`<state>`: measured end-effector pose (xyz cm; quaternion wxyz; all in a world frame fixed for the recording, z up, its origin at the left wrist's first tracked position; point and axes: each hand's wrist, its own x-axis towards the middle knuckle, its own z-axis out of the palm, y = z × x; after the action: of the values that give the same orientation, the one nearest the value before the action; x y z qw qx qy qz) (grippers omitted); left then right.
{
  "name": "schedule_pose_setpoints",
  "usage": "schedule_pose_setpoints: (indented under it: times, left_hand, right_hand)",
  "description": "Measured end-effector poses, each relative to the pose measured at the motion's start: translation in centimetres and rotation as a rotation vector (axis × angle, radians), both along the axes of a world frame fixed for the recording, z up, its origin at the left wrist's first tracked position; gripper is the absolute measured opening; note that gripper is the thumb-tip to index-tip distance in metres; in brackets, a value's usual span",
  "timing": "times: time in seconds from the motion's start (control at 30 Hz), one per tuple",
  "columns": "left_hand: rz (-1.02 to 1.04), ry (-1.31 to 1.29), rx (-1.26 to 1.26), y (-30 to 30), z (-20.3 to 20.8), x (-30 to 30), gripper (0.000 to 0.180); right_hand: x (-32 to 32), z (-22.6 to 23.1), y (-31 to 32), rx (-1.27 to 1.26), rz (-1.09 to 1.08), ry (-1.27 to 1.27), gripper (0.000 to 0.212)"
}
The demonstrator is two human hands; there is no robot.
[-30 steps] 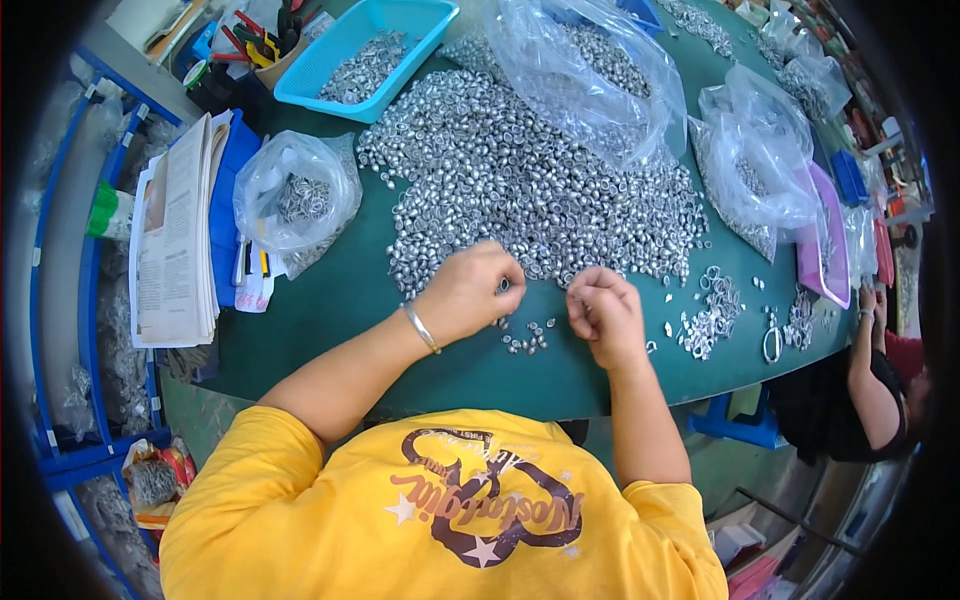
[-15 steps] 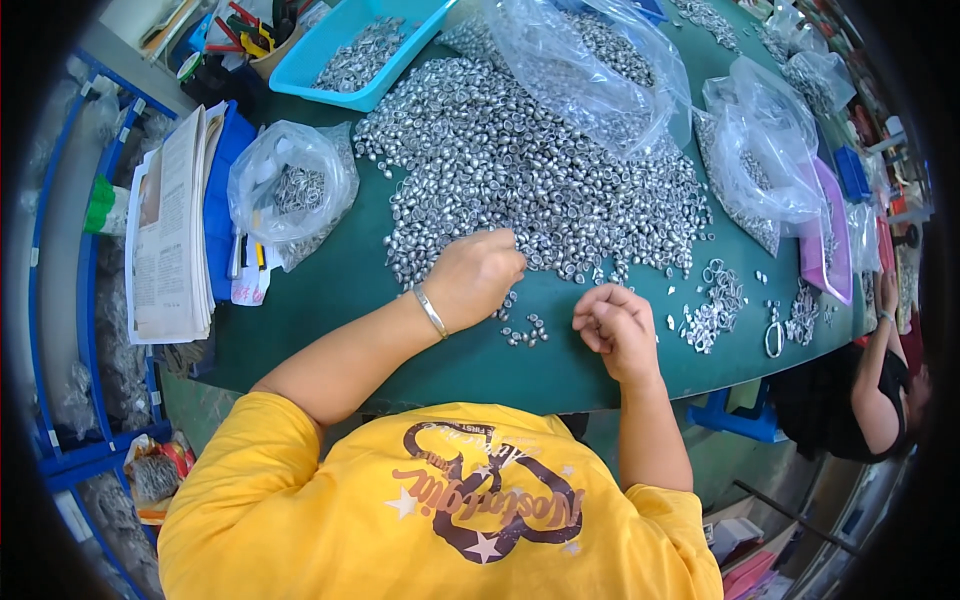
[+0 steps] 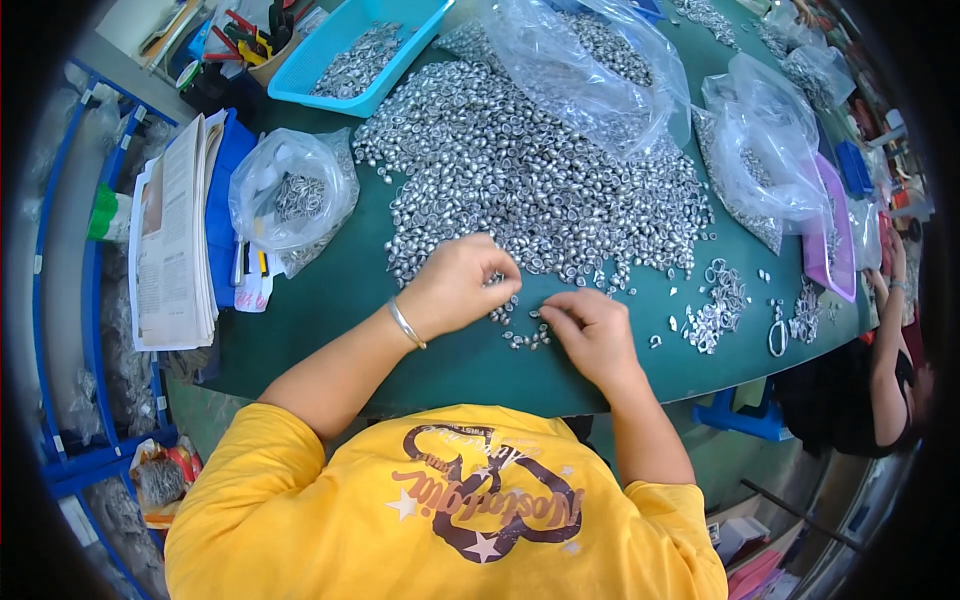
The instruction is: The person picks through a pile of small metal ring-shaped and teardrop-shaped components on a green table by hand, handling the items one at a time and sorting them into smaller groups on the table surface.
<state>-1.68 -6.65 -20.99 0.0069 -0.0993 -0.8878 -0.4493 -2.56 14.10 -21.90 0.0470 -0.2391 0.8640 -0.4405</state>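
Note:
A big heap of small silver metal pieces, rounded and hollow like little caps, covers the middle of the green table. At the heap's near edge is my left hand, a bangle on its wrist, with thumb and forefinger curled together; whatever lies between the tips is too small to make out. Close on its right, my right hand is closed with thumb against forefinger, and its hold is likewise unclear. Below and between the fingertips lies a small cluster of silver pieces, apart from the heap.
Right of my hands lies a pile of silver rings and scraps, near a pink tray. Clear plastic bags of metal parts, a light-blue basket and papers surround the heap. Another person's arm shows at far right.
My right hand has moved left and turned inward, its fingers now beside my left hand. The left hand has shifted slightly left and its thumb and forefinger now show.

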Motion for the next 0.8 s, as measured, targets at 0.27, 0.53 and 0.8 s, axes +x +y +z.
schedule_pose_setpoints:
  times: [0.27,0.53,0.8]
  left_hand:
    - [-0.119,0.241,-0.244,1.8,-0.7,1.2,0.011]
    - [0.074,-0.487,0.619,1.3,0.4,0.7,0.007]
    - [0.053,-0.575,0.736,0.8,0.2,1.6,0.008]
  right_hand:
    - [0.5,-0.1,-0.7,0.03,0.066,0.087,0.009]
    - [-0.4,0.1,1.7,-0.317,0.109,-0.544,0.011]
    - [1.1,0.4,0.7,0.215,0.193,0.017,0.013]
